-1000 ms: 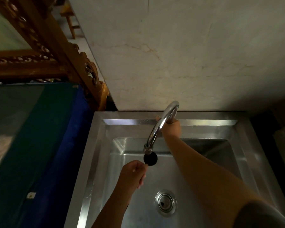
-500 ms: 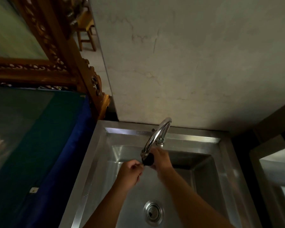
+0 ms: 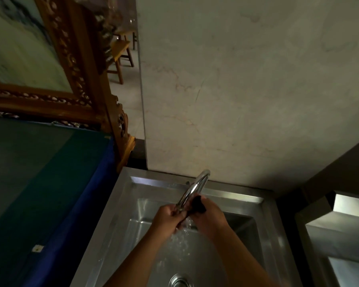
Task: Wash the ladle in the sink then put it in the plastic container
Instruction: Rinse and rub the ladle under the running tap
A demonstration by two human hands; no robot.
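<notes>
Seen from the head camera, both hands are held together under the spout of a curved chrome faucet (image 3: 196, 187), above the basin of a stainless steel sink (image 3: 120, 216). The left hand (image 3: 167, 221) is curled closed, apparently around the ladle's thin handle, though the handle itself is hidden between the fingers and cannot be made out clearly in the dim light. The right hand (image 3: 210, 219) is closed around the dark bowl end of the ladle (image 3: 198, 205), of which only a black patch is visible just beside the faucet's outlet. The ladle is thus held between the two hands, directly beneath the spout and over the back half of the basin. Running water (image 3: 180, 241) is seen falling from between the hands and splashing onto the sink floor, with droplets scattered toward the round drain (image 3: 179, 282) at the bottom edge of the frame. Behind the sink a pale marbled wall (image 3: 247, 90) is seen. To the left, a table covered by a green and blue cloth (image 3: 39, 183) lies alongside the sink, and a carved wooden frame (image 3: 81, 75) stands at its far end. A wooden stool (image 3: 120, 56) is visible on the floor beyond. At the right edge, part of a second steel basin (image 3: 344, 235) is seen.
</notes>
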